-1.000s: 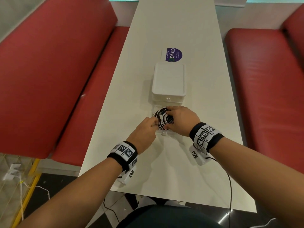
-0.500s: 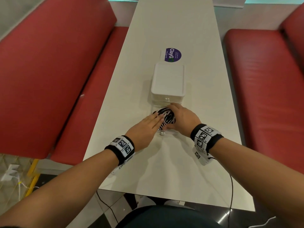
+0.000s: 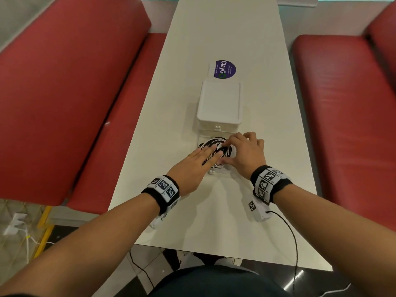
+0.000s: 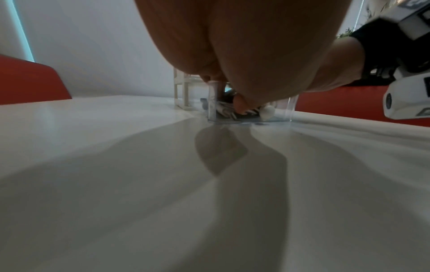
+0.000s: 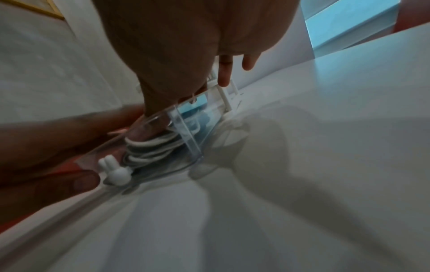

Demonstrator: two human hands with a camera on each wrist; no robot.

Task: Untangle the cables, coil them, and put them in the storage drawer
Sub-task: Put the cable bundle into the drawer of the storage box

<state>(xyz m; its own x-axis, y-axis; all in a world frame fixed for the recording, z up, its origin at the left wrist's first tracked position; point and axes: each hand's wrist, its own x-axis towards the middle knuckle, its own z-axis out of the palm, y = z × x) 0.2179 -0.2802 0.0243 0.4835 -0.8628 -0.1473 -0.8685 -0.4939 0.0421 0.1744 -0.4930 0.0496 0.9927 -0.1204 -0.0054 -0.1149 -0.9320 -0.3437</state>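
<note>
A coil of black and white cables (image 3: pixel 214 143) lies in the clear drawer (image 3: pixel 224 172), which is pulled out of the white storage box (image 3: pixel 218 103). My left hand (image 3: pixel 205 154) lies flat on the coil's left half, fingers straight. From the right, my right hand (image 3: pixel 240 150) holds the coil, index finger curled over the top and thumb at the near side. In the right wrist view the thumb presses on the cables (image 5: pixel 153 147) inside the drawer wall (image 5: pixel 188 132), next to the rabbit-shaped knob (image 5: pixel 115 172). The left wrist view shows the drawer (image 4: pixel 282 112) behind my palm.
The box and drawer stand mid-width on a long white table (image 3: pixel 214 211). A purple round sticker (image 3: pixel 225 69) lies just beyond the box. Red bench seats (image 3: pixel 64 93) run along both sides. A black wire (image 3: pixel 293 243) trails from my right wrist over the table's near edge.
My left hand has gone from curled at the coil's left side to flat with straight fingers on top of it. My right hand has stayed on the coil in the drawer.
</note>
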